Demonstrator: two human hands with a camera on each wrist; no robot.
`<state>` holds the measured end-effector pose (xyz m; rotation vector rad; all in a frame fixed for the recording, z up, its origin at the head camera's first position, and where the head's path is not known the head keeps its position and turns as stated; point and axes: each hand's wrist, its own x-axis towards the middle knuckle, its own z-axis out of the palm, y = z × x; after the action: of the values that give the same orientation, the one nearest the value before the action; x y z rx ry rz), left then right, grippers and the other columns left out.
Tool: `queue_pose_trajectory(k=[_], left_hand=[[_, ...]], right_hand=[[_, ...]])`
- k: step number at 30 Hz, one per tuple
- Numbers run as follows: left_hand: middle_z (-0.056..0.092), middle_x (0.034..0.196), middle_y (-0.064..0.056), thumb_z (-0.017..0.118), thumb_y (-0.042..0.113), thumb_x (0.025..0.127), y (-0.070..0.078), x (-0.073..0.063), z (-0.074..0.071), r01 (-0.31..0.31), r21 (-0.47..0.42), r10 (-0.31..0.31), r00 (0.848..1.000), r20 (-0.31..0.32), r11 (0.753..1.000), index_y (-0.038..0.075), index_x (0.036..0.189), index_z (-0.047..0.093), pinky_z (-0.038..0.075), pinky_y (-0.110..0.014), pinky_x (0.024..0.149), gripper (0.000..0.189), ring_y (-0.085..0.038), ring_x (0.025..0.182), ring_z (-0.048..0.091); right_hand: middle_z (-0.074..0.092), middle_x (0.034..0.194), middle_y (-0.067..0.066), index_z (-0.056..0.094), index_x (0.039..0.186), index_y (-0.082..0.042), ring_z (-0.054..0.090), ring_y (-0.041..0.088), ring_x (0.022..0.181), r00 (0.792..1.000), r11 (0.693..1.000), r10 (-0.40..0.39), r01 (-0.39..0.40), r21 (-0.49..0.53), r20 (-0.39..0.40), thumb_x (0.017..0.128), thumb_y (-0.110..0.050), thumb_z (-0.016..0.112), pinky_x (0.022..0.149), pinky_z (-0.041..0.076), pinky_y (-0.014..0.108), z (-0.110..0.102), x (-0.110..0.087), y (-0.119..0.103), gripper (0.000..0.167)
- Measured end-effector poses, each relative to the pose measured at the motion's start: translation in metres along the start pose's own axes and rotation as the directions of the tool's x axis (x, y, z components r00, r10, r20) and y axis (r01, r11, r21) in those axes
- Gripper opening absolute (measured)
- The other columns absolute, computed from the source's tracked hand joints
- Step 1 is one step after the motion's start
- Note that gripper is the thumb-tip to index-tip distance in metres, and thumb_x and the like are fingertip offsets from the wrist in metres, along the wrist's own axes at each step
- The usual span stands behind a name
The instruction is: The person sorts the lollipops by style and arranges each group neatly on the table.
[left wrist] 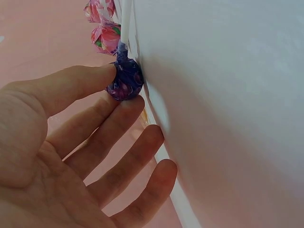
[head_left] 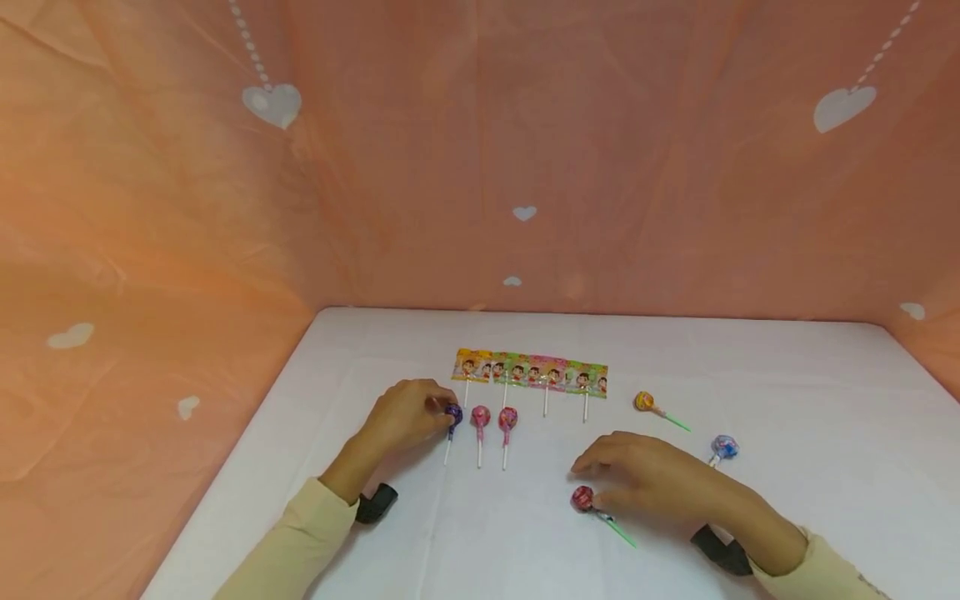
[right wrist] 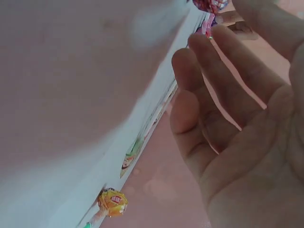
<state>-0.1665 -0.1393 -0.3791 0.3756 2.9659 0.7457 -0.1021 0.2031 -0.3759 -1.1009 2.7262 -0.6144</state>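
Note:
At the left end of a short row of round lollipops, my left hand (head_left: 408,414) pinches the head of a purple lollipop (left wrist: 126,81) between thumb and fingertips. Its white stick points toward me. Beside it lie a pink lollipop (head_left: 481,417) and a second, red-and-pink lollipop (head_left: 508,418), sticks also toward me. My right hand (head_left: 645,473) hovers low over the table with loosely bent fingers, its thumb right beside a dark red lollipop (head_left: 582,499) with a green stick. In the right wrist view that red lollipop (right wrist: 211,4) is partly cut off at the top.
Behind the row lie several flat-wrapped lollipops (head_left: 551,372) side by side. To the right are a yellow lollipop (head_left: 644,402) with a green stick and a blue lollipop (head_left: 724,447), its stick partly behind my right arm. A white table (head_left: 465,542) meets orange cloth (head_left: 420,208) behind.

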Motion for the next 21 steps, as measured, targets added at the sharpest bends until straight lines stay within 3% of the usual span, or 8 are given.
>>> queue_pose_trajectory(k=[8,12,21], left_hand=[[0.07,0.09,0.003,0.079,0.019,0.083,0.0004,-0.0009,-0.0011,-0.007,0.008,0.007,1.0,0.003,1.0,0.018,0.103,0.078,0.049,-0.035,0.075,0.02,-0.015,0.086,0.06],[0.07,0.09,0.003,0.078,0.019,0.083,-0.0006,0.0006,-0.0021,-0.011,0.016,0.011,1.0,0.006,1.0,0.019,0.103,0.078,0.048,-0.035,0.075,0.02,-0.015,0.086,0.06],[0.071,0.093,0.003,0.078,0.02,0.084,-0.0002,0.0003,-0.0014,-0.017,0.014,0.017,1.0,0.007,1.0,0.019,0.104,0.078,0.048,-0.036,0.077,0.02,-0.016,0.087,0.06]], right_hand=[[0.066,0.107,-0.025,0.071,0.113,-0.033,0.061,-0.001,0.102,0.994,0.994,-0.106,0.106,0.009,0.008,0.093,-0.03,0.069,0.093,0.052,0.032,0.0044,0.0036,0.0019,0.021],[0.066,0.106,-0.023,0.072,0.112,-0.031,0.061,-0.002,0.1,0.995,0.995,-0.097,0.097,0.01,0.016,0.093,-0.025,0.069,0.092,0.052,0.031,0.0041,0.005,0.0012,0.021],[0.065,0.103,-0.023,0.071,0.107,-0.032,0.059,-0.003,0.095,0.999,1.0,-0.023,0.023,-0.005,0.032,0.092,-0.034,0.07,0.091,0.052,0.032,0.0035,0.0053,-0.0019,0.015]])
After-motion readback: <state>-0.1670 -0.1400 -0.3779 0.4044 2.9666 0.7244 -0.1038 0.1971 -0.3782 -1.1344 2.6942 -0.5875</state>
